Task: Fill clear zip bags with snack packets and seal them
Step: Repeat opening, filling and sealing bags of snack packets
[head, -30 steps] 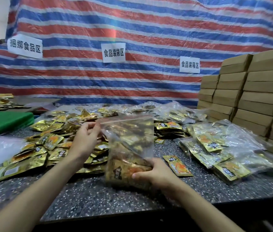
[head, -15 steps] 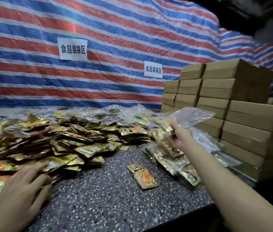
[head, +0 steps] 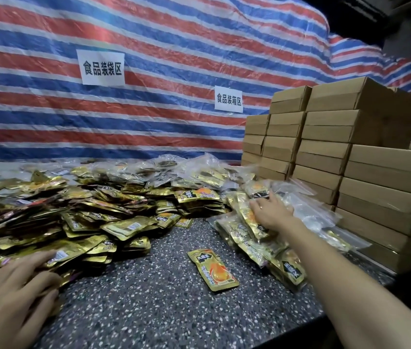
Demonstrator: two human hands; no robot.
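- The left hand [head: 15,293] is closest, lying flat with its fingers spread on the near edge of the big heap of shiny gold foil snack packets [head: 86,215]; it holds nothing
- Between the two hands is bare dark speckled stone table [head: 161,311], and one gold snack packet with an orange picture [head: 213,269] lies there alone
- That packet looks light, flat and slippery, so I think a pinch on its crimped end would work best
- The right hand [head: 272,210] reaches further out, fingers stretched and resting on the pile of clear plastic zip bags stuffed with gold packets [head: 257,238]; it does not look like it is pinching anything
- The full bags look floppy and slidy, and heavier than one packet; I would hold one by its top strip, with a hand under it
- Just past the right hand are thin see-through bags [head: 310,210]; I cannot tell if they are empty
- Behind them are stacked brown cardboard boxes [head: 338,152]
- Farthest away hangs a red, white and blue striped plastic sheet [head: 149,34] with white paper signs [head: 100,67]
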